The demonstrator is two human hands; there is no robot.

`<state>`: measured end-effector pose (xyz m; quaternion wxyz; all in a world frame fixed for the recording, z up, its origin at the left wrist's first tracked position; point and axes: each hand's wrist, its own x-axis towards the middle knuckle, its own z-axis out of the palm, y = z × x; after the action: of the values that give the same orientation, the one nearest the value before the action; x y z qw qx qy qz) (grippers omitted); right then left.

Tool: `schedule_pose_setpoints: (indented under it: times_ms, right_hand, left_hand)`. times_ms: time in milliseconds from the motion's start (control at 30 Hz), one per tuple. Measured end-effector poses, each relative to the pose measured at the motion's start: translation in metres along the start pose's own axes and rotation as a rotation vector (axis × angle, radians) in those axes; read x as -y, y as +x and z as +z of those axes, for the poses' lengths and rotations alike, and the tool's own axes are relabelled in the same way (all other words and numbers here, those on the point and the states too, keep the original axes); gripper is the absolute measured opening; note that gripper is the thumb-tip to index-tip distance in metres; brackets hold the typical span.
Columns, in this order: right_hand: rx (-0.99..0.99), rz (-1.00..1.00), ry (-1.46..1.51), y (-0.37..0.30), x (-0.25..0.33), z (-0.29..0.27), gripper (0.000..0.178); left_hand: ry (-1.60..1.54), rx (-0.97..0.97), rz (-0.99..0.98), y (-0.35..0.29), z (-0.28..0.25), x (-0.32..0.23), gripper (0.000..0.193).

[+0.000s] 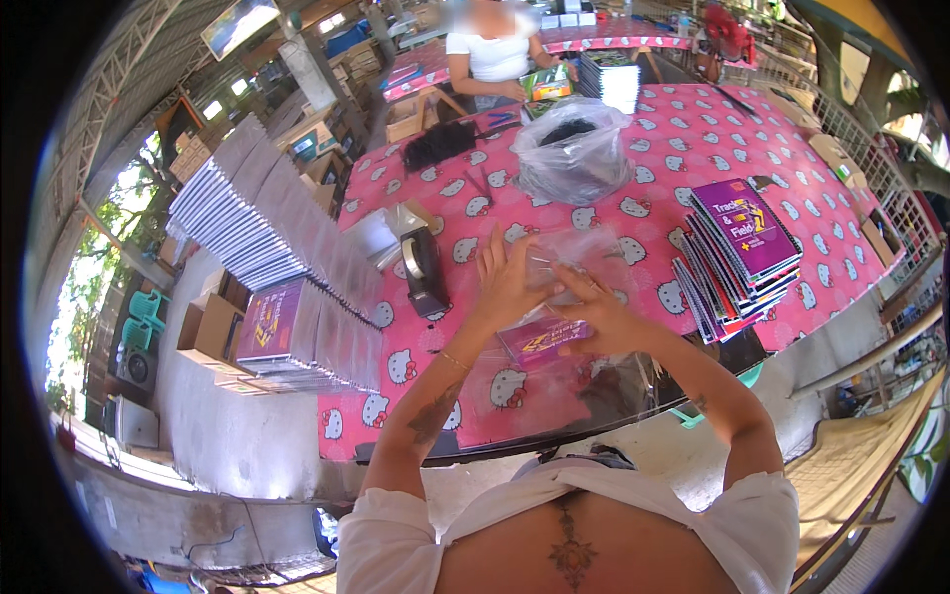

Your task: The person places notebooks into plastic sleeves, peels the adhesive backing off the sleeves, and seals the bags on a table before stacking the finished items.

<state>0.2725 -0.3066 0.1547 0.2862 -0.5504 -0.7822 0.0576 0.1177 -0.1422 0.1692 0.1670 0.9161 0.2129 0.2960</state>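
In front of me a purple notebook (539, 342) lies on the table inside a clear plastic bag (606, 255), which spreads out past its far end. My left hand (510, 285) rests on the bag with its fingers spread. My right hand (592, 305) reaches over the notebook from the other side, fingers stretched out against the plastic. The thumbs and fingertips of both hands come close together over the film. Left of my left hand stands a black tape dispenser (424, 272). To the right is a stack of spiral notebooks (744, 243) with a purple cover on top.
Tall stacks of plastic-wrapped notebooks (247, 213) stand at the left table edge. A translucent bag with dark contents (572, 158) and a black heap (438, 147) sit farther back on the pink patterned tablecloth (653, 144). Across the table a person (492, 54) handles a green notebook (547, 84).
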Motion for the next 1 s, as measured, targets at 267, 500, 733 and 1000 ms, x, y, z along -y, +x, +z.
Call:
schedule_pose_setpoints:
  times_ms: [267, 500, 733, 1000]
  right_hand:
    - [0.192, 0.365, 0.278, 0.099, -0.052, -0.033, 0.052]
    - [-0.361, 0.06, 0.571, 0.084, -0.043, -0.027, 0.055]
    - [0.341, 0.164, 0.633, 0.055, -0.04, -0.046, 0.064]
    - [-0.341, -0.116, -0.147, 0.011, -0.015, 0.007, 0.03]
  left_hand:
    - [0.301, 0.138, 0.45, -0.015, -0.079, -0.066, 0.041]
    - [-0.688, 0.224, -0.353, -0.042, -0.052, 0.052, 0.044]
    - [-0.66, 0.411, -0.587, -0.041, -0.059, -0.004, 0.055]
    - [0.091, -0.101, 0.231, -0.064, -0.022, -0.023, 0.033]
